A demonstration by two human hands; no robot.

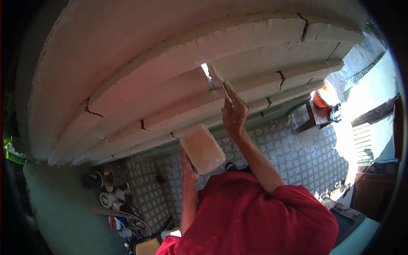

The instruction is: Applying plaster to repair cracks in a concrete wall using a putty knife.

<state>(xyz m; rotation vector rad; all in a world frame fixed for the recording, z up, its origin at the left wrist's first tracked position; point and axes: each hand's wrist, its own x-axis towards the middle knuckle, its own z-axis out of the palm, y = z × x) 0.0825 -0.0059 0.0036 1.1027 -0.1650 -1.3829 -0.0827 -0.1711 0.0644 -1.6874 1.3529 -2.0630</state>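
My left hand point(189, 166) is closed at the lower left side of a pale tan rectangular board point(203, 149) with rounded corners. Its fingers are mostly hidden behind the board, which tilts below the wall. Higher up and to the right, my right hand point(236, 114) wraps round the handle of a thin flat trowel-like tool point(216, 77). The blade, seen nearly edge-on with a bright glint beside it, lies against or very close to the stepped pale wall point(170, 80). Whether it touches cannot be made out. Dark cracks cut the wall's ledges in several places.
Below lies a patterned tile floor point(297, 148). Tools and containers point(112, 199) crowd the lower left beside a green wall point(63, 204). An orange and white bucket point(326, 95) stands on a small brown bench point(313, 115) at the right. Strong sunlight washes out the right side.
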